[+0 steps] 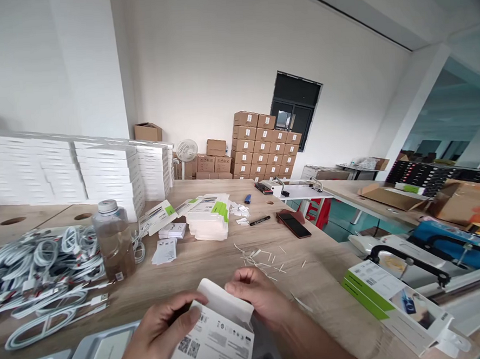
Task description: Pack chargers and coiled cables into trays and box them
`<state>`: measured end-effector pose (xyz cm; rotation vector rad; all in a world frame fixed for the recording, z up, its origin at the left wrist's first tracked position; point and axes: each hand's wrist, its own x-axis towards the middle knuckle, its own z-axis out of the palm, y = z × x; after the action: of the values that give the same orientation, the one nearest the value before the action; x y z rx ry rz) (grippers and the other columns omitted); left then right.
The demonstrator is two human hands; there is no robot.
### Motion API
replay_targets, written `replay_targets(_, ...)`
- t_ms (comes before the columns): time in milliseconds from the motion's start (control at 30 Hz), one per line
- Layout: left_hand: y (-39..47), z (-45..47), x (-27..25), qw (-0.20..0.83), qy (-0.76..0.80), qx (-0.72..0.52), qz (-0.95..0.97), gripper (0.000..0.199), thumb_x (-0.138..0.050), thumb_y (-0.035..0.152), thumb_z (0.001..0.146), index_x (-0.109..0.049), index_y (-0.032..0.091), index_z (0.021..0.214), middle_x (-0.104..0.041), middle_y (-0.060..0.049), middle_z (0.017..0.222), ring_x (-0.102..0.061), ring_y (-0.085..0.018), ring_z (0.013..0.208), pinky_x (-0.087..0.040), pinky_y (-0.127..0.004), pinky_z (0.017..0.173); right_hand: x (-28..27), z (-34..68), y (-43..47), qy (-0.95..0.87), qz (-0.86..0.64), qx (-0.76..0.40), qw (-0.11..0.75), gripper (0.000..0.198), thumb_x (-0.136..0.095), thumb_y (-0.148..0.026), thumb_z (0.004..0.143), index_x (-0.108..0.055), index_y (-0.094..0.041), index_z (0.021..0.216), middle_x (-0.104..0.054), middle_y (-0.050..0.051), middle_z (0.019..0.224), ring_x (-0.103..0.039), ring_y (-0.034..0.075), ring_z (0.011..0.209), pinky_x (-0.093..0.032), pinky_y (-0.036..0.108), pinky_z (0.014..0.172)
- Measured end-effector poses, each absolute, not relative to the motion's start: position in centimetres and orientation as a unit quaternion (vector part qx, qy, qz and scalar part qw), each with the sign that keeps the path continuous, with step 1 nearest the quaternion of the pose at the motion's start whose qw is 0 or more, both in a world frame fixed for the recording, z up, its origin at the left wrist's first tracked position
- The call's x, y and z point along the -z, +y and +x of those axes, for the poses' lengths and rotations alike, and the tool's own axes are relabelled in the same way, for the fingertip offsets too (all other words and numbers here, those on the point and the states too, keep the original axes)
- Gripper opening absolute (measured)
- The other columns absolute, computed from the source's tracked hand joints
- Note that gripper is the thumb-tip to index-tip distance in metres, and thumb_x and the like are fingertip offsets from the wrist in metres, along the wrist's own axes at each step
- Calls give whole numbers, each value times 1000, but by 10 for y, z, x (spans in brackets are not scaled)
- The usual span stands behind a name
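A white printed carton [217, 340] is held in front of me, its end flap raised. My left hand [163, 327] grips its left side, with the thumb on the printed face near the QR codes. The fingers of my right hand [257, 292] pinch the upper right part of the raised flap [223, 299]. Below my right wrist, a grey tray [267, 356] is partly hidden by the carton and arm. More grey trays [94, 353] with flat pale items lie at the lower left.
Bundled white cables [46, 272] and a bottle [114, 241] stand left. Flattened cartons [208, 219], paper slips [165, 252], a marker [260, 220] and a phone [293, 224] lie farther back. Green-and-white boxes [394, 305] sit at right beside a sealing machine [454, 291]. White boxes [105, 171] are stacked behind.
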<state>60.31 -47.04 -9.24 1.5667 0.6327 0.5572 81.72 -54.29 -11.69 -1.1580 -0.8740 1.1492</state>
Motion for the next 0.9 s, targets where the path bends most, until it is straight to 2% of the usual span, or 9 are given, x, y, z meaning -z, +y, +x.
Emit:
replay_targets(100, -474, 605, 95, 623, 279, -250, 687, 38, -62, 51, 83, -71, 25, 108, -73, -2, 88, -61, -23, 83, -45, -28, 72, 116, 816, -545, -372, -503, -532, 570, 37, -88, -41, 59, -70, -15, 80, -64, -2, 70, -53, 9, 59, -37, 22, 57)
replay_targets(333, -480, 608, 96, 657, 304, -272, 633, 61, -60, 52, 83, -37, 35, 137, -63, 4, 79, -56, -19, 71, -43, -26, 62, 112, 808, -552, -483, -534, -438, 538, 32, -82, -42, 68, -69, -14, 77, -62, -2, 62, -52, 9, 55, -36, 22, 52)
replay_targets(367, -480, 608, 96, 648, 307, -276, 640, 62, -61, 52, 83, -38, 36, 138, -63, 5, 77, -55, -19, 70, -42, -26, 61, 111, 806, -553, -492, -533, -429, 538, 31, -81, -41, 69, -68, -14, 77, -62, -2, 61, -52, 9, 53, -35, 22, 50)
replay_targets(433, -480, 608, 95, 626, 312, -291, 653, 56, -63, 52, 81, -49, 34, 132, -63, 4, 77, -55, -18, 71, -41, -25, 62, 109, 803, -554, -506, -529, -410, 544, 28, -80, -40, 71, -68, -14, 75, -60, -2, 60, -51, 9, 53, -35, 22, 50)
replay_targets(500, -480, 609, 94, 616, 316, -310, 652, 45, -67, 51, 78, -63, 30, 118, -68, 2, 82, -57, -19, 78, -42, -25, 67, 107, 802, -555, -516, -525, -394, 550, 26, -80, -38, 71, -69, -14, 73, -60, -2, 61, -51, 9, 55, -35, 22, 51)
replay_targets(567, -479, 609, 93, 624, 322, -321, 635, 39, -70, 51, 75, -70, 28, 106, -71, 2, 86, -59, -20, 80, -43, -25, 68, 106, 802, -555, -515, -516, -400, 555, 25, -80, -38, 71, -71, -15, 74, -61, -2, 63, -51, 9, 56, -35, 21, 52)
replay_targets(733, -475, 608, 90, 660, 325, -333, 590, 35, -74, 50, 72, -72, 26, 98, -70, 3, 76, -56, -16, 67, -40, -23, 59, 107, 804, -553, -479, -470, -473, 571, 25, -79, -39, 73, -77, -18, 87, -68, 1, 80, -59, 12, 70, -42, 24, 64)
replay_targets(900, -476, 607, 90, 667, 297, -328, 599, 36, -71, 50, 76, -69, 26, 102, -70, 1, 80, -57, -17, 70, -42, -24, 61, 109, 804, -553, -480, -518, -418, 571, 22, -78, -38, 74, -77, -18, 84, -68, 2, 76, -59, 13, 69, -41, 24, 62)
